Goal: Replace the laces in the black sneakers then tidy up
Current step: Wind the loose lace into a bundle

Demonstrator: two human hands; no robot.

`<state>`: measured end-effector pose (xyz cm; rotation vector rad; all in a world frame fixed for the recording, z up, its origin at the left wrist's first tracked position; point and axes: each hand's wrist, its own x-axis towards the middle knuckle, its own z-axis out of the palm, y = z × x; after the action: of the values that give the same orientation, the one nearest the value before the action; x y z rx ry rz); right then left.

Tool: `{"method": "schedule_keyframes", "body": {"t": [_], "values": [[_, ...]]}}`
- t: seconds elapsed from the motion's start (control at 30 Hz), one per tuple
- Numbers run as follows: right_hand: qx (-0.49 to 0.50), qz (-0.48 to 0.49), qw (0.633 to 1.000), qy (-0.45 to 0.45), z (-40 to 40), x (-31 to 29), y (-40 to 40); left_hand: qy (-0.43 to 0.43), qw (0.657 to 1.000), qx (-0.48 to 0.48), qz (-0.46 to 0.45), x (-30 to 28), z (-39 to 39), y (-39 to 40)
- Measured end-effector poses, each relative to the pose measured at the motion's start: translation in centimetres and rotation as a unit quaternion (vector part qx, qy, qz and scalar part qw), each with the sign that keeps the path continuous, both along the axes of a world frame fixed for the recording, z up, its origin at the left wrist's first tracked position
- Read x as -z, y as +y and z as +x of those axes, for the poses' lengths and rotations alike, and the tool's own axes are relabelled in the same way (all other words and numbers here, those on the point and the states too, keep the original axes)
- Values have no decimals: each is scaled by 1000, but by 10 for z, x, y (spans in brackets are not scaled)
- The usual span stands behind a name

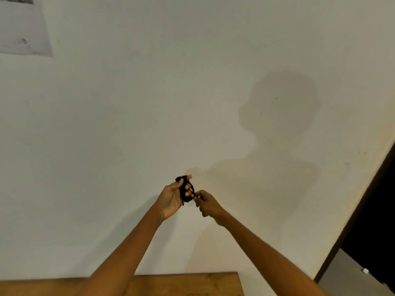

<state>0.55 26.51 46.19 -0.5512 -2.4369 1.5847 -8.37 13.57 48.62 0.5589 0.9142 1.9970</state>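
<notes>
Both my arms are stretched out and raised in front of a pale wall. My left hand (172, 197) holds a bundle of black shoelace (184, 190) wound around its fingers. My right hand (206, 204) is just to the right of it and pinches a loose strand of the same lace between thumb and fingertips. The black sneakers are out of view.
A wooden table top (188, 284) shows only as a strip along the bottom edge. A dark doorway (376, 210) stands at the right. A grey sheet of paper (23, 28) hangs on the wall at the top left.
</notes>
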Motion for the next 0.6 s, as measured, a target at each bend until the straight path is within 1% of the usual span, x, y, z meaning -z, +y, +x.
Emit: {"method": "schedule_keyframes", "body": {"t": [0.03, 0.07, 0.13, 0.17, 0.23, 0.3, 0.37, 0.43, 0.47, 0.5, 0.53, 0.6], "values": [[-15, 21, 999, -22, 0, 3, -6, -16, 999, -50, 9, 3, -2, 4], [-40, 59, 996, -45, 1, 5, -10, -12, 996, -92, 0, 7, -4, 7], [-100, 155, 980, -71, 1, 4, -15, 54, 988, -127, -72, 16, -7, 11], [-121, 195, 971, -71, 1, 2, -15, 101, 979, -127, -123, 20, -6, 12], [-123, 230, 964, -51, 1, -3, -12, 178, 952, -113, -220, 29, -4, 13], [-100, 249, 963, -22, 2, -8, -8, 209, 928, -95, -294, 33, -1, 13], [-90, 288, 953, -6, 2, -11, -3, 242, 912, -56, -325, 34, 4, 11], [-94, 359, 929, -13, 2, -10, -2, 292, 893, -12, -342, 35, 10, 11], [-90, 365, 926, -15, 2, -8, -2, 310, 883, -2, -352, 35, 13, 11], [-85, 350, 933, -9, 2, -5, -2, 312, 880, 1, -357, 35, 16, 11], [-76, 312, 947, -2, 1, -1, -1, 302, 883, 0, -359, 36, 16, 11], [-71, 190, 979, 17, 3, 2, 0, 273, 894, 1, -354, 36, 18, 10]]}}
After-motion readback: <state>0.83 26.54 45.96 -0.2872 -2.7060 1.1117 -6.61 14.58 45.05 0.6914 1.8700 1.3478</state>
